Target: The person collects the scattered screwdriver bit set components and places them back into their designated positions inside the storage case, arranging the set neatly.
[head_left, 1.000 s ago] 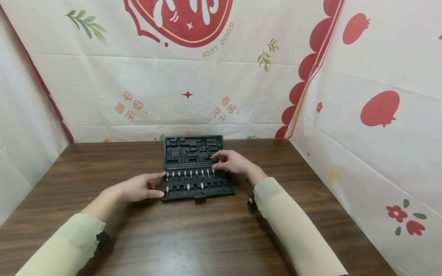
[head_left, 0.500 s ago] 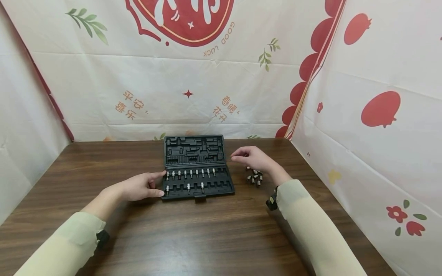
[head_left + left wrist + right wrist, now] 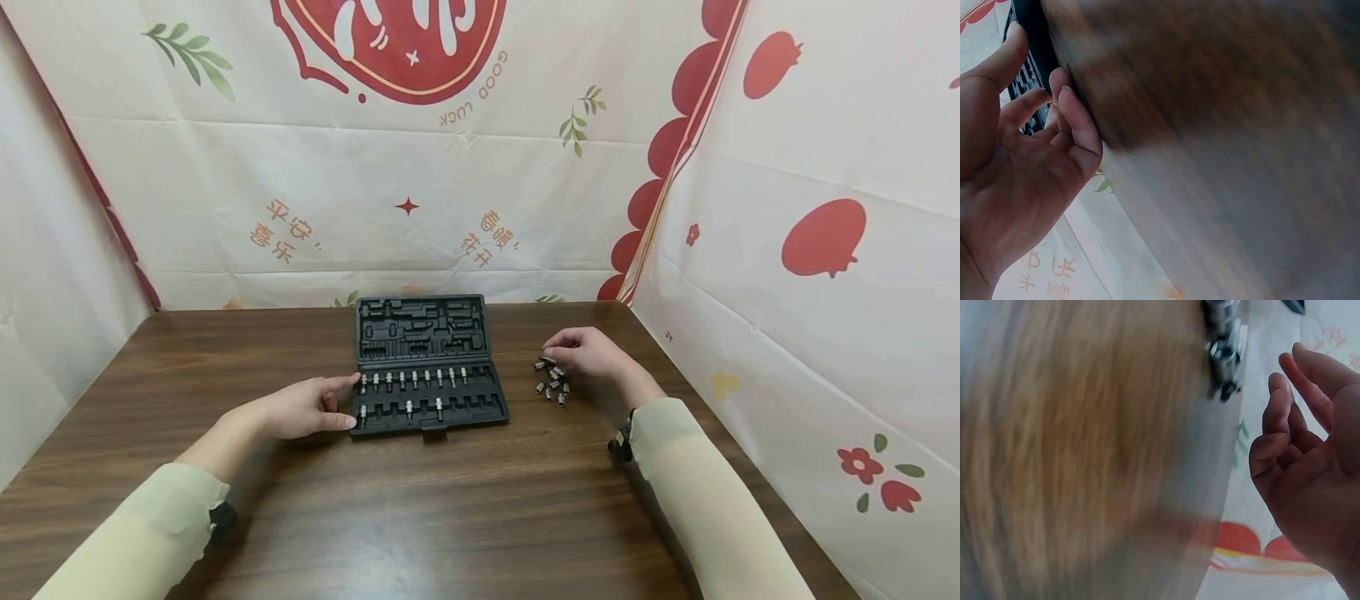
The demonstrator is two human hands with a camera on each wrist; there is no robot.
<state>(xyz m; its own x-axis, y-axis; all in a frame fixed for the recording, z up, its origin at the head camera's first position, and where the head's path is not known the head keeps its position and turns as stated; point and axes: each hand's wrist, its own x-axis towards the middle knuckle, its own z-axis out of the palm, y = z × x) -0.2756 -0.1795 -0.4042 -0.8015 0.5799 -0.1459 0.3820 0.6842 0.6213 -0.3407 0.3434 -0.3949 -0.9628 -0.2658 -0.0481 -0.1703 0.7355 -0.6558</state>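
Note:
A black plastic socket-bit case (image 3: 431,429) lies unfolded, its moulded lid (image 3: 422,327) tilted up at the back. Several silver bit sockets (image 3: 415,379) fill most of its back row, and 3 more stand in the front row. My left hand (image 3: 303,407) rests against the case's left side, thumb at the front corner and index finger near the hinge. To the right of the case, my right hand (image 3: 592,352) reaches over a small pile of loose bit sockets (image 3: 555,385). Its fingertips are at the pile's far side, and the right wrist view shows nothing between them.
The case and pile are on a dark wood-grain table (image 3: 420,517). A printed white cloth (image 3: 352,192) hangs behind the table, and another cloth panel (image 3: 787,333) runs along its right side.
My right hand has moved from the right end of the case's back row, rightward to the loose bit sockets, uncovering most of the pile. The left hand has stayed in place.

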